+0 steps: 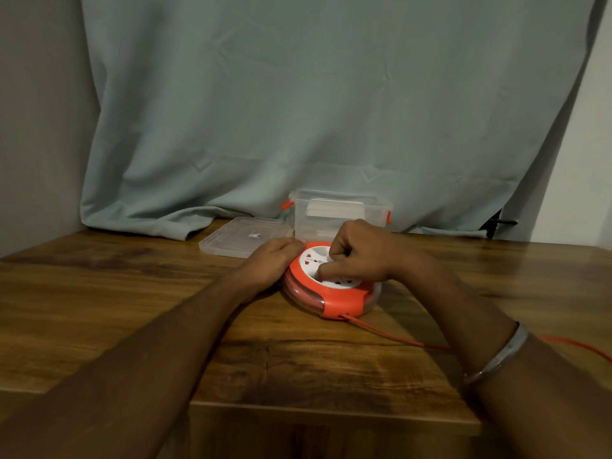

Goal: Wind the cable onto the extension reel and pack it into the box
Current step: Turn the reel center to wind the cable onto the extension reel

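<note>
wooden table (132, 309) against a grey-green curtain (298, 94), with the reel (341, 301) at its middle before a clear box (331, 220) and lid (238, 243). left hand (275, 258) rests flat-fingered on the reel's rim; right hand (361, 251) curls its fingers around the white hub. red cable (397, 336) trails off right.

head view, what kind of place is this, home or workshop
Probably a room at home set up for recording, not a workshop: a wooden table pushed against a plain wall, with a grey-green cloth hung as a backdrop. No tools or benches show.
</note>
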